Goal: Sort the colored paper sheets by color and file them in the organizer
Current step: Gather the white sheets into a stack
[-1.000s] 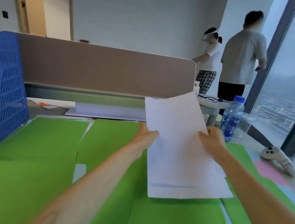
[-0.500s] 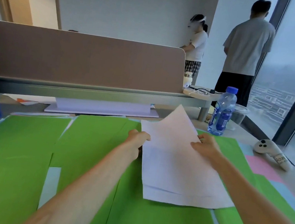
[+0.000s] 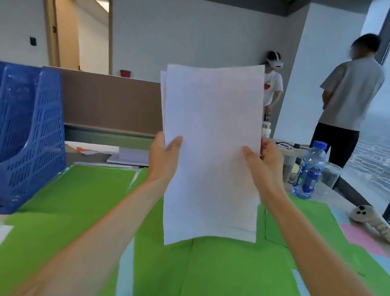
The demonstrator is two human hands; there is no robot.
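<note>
I hold a small stack of pale lilac-white sheets (image 3: 210, 150) upright above the desk. My left hand (image 3: 164, 154) grips its left edge, thumb on the front. My right hand (image 3: 265, 163) grips the right edge in the same way. Below them, several green sheets (image 3: 218, 281) cover the desk, with light blue sheets (image 3: 127, 278) showing in the gaps and a pink sheet (image 3: 360, 239) at the right. The blue mesh organizer (image 3: 8, 132) stands at the left, its visible slots holding nothing that I can see.
A grey-brown desk divider (image 3: 109, 101) runs behind the papers. A water bottle (image 3: 308, 170) and a white controller (image 3: 371, 222) sit at the right. More pale sheets (image 3: 130, 156) lie under the divider. Two people stand beyond, near the window.
Both hands have raised the pale stack from lying tilted low over the green sheets to standing upright. The view has lifted, and the organizer is back in view at the left.
</note>
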